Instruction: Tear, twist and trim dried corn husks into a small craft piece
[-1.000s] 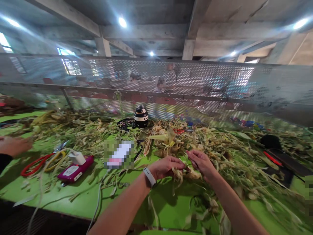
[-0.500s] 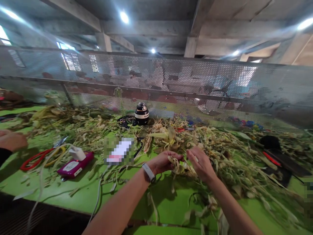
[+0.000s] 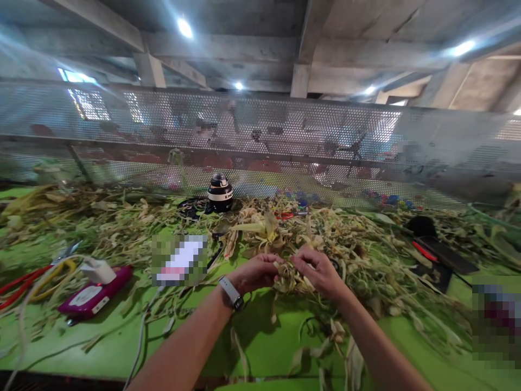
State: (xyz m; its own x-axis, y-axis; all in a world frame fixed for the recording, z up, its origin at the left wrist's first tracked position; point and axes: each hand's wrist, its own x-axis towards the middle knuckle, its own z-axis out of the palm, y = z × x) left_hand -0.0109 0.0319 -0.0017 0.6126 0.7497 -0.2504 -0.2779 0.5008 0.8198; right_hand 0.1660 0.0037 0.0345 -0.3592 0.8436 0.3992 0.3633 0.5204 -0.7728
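Note:
Both hands meet over the green table, at a small bunch of pale, curled dried husk strips [image 3: 286, 279]. My left hand [image 3: 257, 272], with a light-banded watch at the wrist, pinches the bunch from its left side. Against the upper right of the same bunch, my right hand [image 3: 321, 273] has its thumb and fingers pressed together on the strips. The fingertips partly cover what they grip. Just behind lies a larger yellowish dry husk [image 3: 260, 227], within a heap of dried leaves [image 3: 350, 244]. Loose strips [image 3: 305, 353] hang and lie below my right hand.
A phone-like blurred white thing [image 3: 183, 260] with a cable lies left of my hands. Further left are a purple power strip [image 3: 95, 296] with a white plug and red-handled scissors [image 3: 28, 282]. A black jar [image 3: 220, 194] stands near the perforated metal screen [image 3: 252, 125].
The view has turned to the right, so the table things sit further left. My right hand has moved in closer to my left. Another person's hand at the left edge has left the view.

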